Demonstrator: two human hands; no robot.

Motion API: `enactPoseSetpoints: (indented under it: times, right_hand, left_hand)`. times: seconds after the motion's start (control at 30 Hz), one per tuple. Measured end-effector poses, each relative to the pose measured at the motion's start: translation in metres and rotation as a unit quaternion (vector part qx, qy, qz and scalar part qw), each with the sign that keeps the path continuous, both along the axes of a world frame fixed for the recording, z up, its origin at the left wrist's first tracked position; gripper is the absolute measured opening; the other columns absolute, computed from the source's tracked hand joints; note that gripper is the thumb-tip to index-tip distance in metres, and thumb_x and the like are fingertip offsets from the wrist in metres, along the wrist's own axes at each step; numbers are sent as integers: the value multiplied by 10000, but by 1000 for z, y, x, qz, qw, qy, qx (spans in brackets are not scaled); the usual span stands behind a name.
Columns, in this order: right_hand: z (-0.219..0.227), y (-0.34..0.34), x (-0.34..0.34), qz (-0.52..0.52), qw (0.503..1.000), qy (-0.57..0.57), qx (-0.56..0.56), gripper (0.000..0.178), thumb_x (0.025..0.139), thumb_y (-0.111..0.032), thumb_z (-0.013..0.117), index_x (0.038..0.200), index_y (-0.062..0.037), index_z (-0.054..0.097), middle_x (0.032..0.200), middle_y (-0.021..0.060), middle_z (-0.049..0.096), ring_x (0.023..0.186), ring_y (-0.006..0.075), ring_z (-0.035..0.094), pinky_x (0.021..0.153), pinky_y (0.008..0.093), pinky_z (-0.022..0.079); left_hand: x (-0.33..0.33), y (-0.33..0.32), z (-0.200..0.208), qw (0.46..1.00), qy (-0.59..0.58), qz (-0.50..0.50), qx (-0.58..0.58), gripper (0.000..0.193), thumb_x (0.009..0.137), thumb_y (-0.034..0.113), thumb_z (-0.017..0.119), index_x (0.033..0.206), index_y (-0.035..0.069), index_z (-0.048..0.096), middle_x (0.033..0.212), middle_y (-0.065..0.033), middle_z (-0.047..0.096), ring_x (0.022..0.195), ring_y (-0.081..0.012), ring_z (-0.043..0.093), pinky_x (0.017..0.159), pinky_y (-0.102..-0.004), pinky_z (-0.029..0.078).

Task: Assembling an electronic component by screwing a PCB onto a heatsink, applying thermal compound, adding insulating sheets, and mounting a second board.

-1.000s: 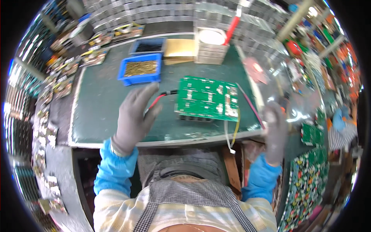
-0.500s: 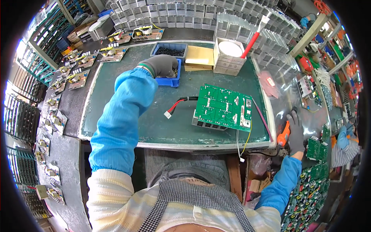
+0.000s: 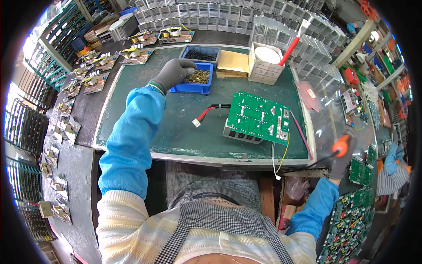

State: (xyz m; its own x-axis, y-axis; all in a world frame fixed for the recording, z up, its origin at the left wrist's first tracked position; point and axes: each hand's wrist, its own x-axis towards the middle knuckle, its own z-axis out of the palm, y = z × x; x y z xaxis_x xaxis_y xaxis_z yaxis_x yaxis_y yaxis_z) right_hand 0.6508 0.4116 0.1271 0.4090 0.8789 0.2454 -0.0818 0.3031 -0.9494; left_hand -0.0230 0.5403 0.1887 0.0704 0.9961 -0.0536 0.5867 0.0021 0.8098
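My left hand (image 3: 176,74), in a grey glove, hovers at the left edge of a small blue bin (image 3: 190,87) of brass-coloured screws (image 3: 198,76). Its thumb and fingertips are pinched together; whatever lies between them is too small to make out. Off the bench's right edge, my gloved right hand (image 3: 341,163) grips an orange corded electric screwdriver (image 3: 340,146), blurred by motion. Between the hands, a green circuit board (image 3: 259,116) lies solder side up on a finned metal heat sink (image 3: 241,134). Red and black leads with a white connector (image 3: 196,123) stick out leftward.
Behind the blue bin stand a grey-blue bin of black screws (image 3: 200,55), a yellowish box (image 3: 232,62) and a carton (image 3: 262,72) with a red-handled brush (image 3: 290,48). Stacked heat sinks (image 3: 189,16) line the back. Assembled boards (image 3: 94,83) sit at left, more circuit boards (image 3: 351,215) at lower right.
My left hand has come up and leftward out of the blue bin, uncovering the screws. My right hand has lifted the orange screwdriver and turned it. The whole view has shifted slightly.
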Motion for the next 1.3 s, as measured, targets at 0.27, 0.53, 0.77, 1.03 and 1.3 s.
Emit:
enactPoseSetpoints:
  times: [0.27, 0.53, 0.77, 1.03, 1.3]
  right_hand:
    - [125, -57, -133, -226, 874, -228, 364, 741, 911, -622, 702, 1236, 35, 590, 1190, 109, 642, 1109, 281, 649, 1034, 461, 519]
    - [131, -81, -194, 140, 875, 290, 362, 847, 835, -500, 834, 1361, 53, 468, 999, 85, 535, 998, 266, 567, 1074, 509, 479]
    - [113, -88, -275, 219, 878, 276, 323, 844, 932, -603, 681, 1469, 10, 464, 1028, 45, 593, 913, 202, 607, 960, 461, 541]
    - [94, -120, -276, 212, 899, 198, 328, 907, 962, -675, 587, 1563, -29, 372, 1039, 61, 643, 916, 213, 658, 925, 483, 562]
    - [88, -136, -274, 167, 908, 221, 313, 836, 990, -639, 566, 1554, -51, 382, 1023, 81, 654, 873, 230, 671, 902, 526, 570]
  left_hand:
    - [-35, -2, -14, 747, -648, 35, -141, 247, 1061, 156, 579, 1241, -4, 633, 1024, -59, 665, 818, -137, 626, 654, -253, 572]
    - [76, -169, 2, 503, -820, -96, -256, 294, 1090, 176, 507, 1338, 27, 562, 1242, -138, 621, 1079, -247, 665, 773, -270, 621]
    - [150, -248, -55, 391, -826, -78, -397, 330, 1096, 231, 518, 1336, 6, 542, 1183, -118, 615, 1011, -167, 634, 738, -205, 588]
    - [162, -274, -56, 589, -733, -73, -332, 375, 1100, 353, 520, 1281, 32, 590, 1053, -44, 613, 842, -78, 523, 617, -167, 467]
    - [177, -278, -53, 630, -707, -79, -311, 353, 1099, 330, 527, 1279, 34, 595, 1003, -21, 610, 787, -60, 516, 611, -171, 456]
